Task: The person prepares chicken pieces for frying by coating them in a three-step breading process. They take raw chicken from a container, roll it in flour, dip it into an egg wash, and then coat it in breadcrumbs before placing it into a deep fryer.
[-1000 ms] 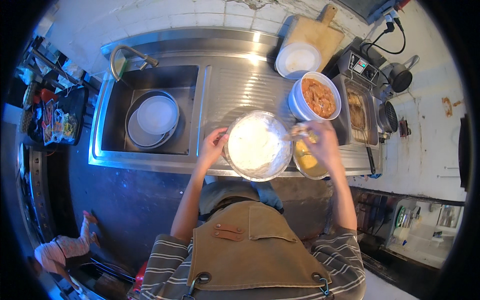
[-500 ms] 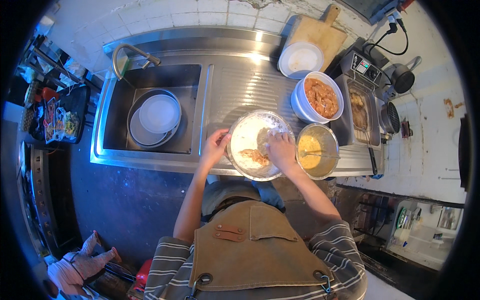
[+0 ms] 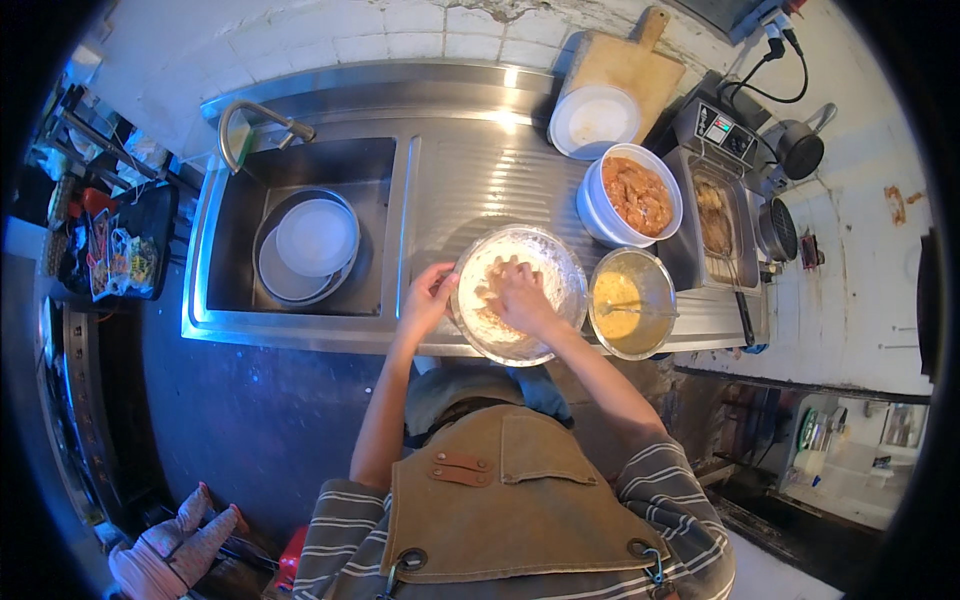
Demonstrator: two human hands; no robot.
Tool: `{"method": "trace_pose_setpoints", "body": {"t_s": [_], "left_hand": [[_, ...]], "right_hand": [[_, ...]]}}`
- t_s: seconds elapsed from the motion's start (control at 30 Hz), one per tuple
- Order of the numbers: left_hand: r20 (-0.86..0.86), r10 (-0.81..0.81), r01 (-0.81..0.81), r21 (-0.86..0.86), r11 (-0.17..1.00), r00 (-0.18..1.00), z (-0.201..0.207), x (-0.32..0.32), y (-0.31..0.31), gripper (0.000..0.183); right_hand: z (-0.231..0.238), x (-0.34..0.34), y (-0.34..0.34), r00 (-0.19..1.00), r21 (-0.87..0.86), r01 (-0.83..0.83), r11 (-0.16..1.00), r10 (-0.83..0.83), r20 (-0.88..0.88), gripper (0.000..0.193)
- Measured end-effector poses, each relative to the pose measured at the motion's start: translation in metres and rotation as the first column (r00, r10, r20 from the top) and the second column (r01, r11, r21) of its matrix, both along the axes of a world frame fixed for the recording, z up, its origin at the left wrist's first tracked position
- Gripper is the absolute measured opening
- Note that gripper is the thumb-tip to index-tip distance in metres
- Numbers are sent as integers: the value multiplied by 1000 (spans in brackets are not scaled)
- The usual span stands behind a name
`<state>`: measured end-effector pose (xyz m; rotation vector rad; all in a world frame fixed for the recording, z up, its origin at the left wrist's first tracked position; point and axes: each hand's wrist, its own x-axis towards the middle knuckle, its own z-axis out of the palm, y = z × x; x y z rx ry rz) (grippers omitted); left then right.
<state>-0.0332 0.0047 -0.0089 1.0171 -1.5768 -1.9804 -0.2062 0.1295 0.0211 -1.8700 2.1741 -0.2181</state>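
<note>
Steel table [image 3: 440, 210]: coating looks partway, tub [image 3: 593, 213] nearly full of meat [image 3: 637, 195].
Left grip [image 3: 429, 294] pinches the bowl [image 3: 515, 355]; right grip [image 3: 522, 299] is in powder [image 3: 520, 247], cannot tell if closed.

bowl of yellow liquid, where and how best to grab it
Probably pinch the bowl by its near rim, coming from the person's side: that thin edge is unobstructed. The powder bowl crowds its left, the white tub stands behind, and a utensil lies toward its right rim.

Curved faucet [image 3: 295, 128], wooden board [image 3: 620, 72]; dark pan [image 3: 800, 156]
</note>
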Motion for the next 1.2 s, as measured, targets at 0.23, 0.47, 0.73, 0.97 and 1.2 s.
{"method": "trace_pose_setpoints", "body": {"t_s": [0.23,0.47,0.73,0.97,1.2], "left_hand": [[-15,7,-6,43,999,1000,-2,1,0,34],[-11,-23,23,25,999,1000,2,-2,0,35],[-23,-21,22,20,1000,1000,0,1,1,35],[0,-33,33,31,999,999,9,-1,0,34],[2,-24,24,16,1000,1000,5,-1,0,35]], "right_hand": [[24,-9,13,881,216,-458,862,473,-22,41],[-1,-33,10,853,180,-434,883,467,-232,37],[100,-24,13,950,125,-307,943,296,100,41],[49,-51,39,963,379,-190,906,247,-108,38],[-2,-10,42,960,294,159,942,-78,-268,45]]}}
